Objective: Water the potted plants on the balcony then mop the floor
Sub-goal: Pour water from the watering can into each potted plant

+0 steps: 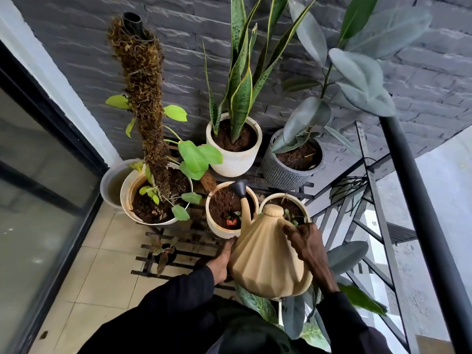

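Note:
I hold a tan ribbed watering can (265, 261) in both hands. My right hand (307, 247) grips its handle on the right side. My left hand (221, 260) supports its left side from below. The can tilts forward, and its dark spout head (239, 189) hangs over the soil of a small cream pot (231, 209) in the middle. Beside that pot stands another cream pot (288, 204) with a tiny seedling, partly hidden by the can. No water stream is visible.
A moss-pole plant (155, 192) stands left, a snake plant (233, 146) and a grey-potted rubber plant (291, 162) behind, all on a black slatted stand (178, 249). Glass door (38, 187) left, black railing (421, 200) right, beige tiles (102, 277) below.

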